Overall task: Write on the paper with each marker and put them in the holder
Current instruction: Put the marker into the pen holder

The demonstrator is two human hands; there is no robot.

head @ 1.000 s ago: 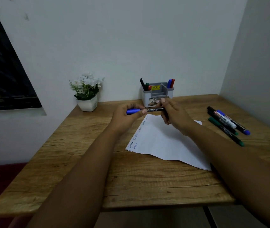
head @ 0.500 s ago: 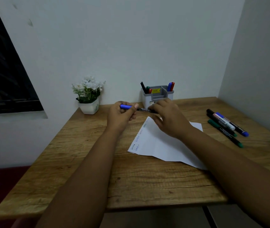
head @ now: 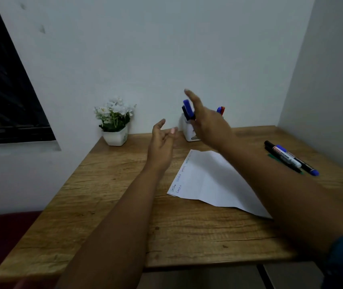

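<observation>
My right hand reaches over the white holder at the back of the table. It pinches the blue-capped marker low down, cap up, over the holder's left compartment, beside a black marker; the index finger sticks up. The grip itself is partly hidden by the hand. My left hand hovers open and empty left of the holder. The white paper, with handwriting along its left edge, lies under my right forearm.
Several markers lie together at the right of the wooden table, near the side wall. Blue and red markers stand in the holder's right side. A white pot of flowers sits at the back left corner.
Both hands held the blue-capped marker over the paper's top edge. My left hand has let go and opened; my right hand has carried the marker up to the holder.
</observation>
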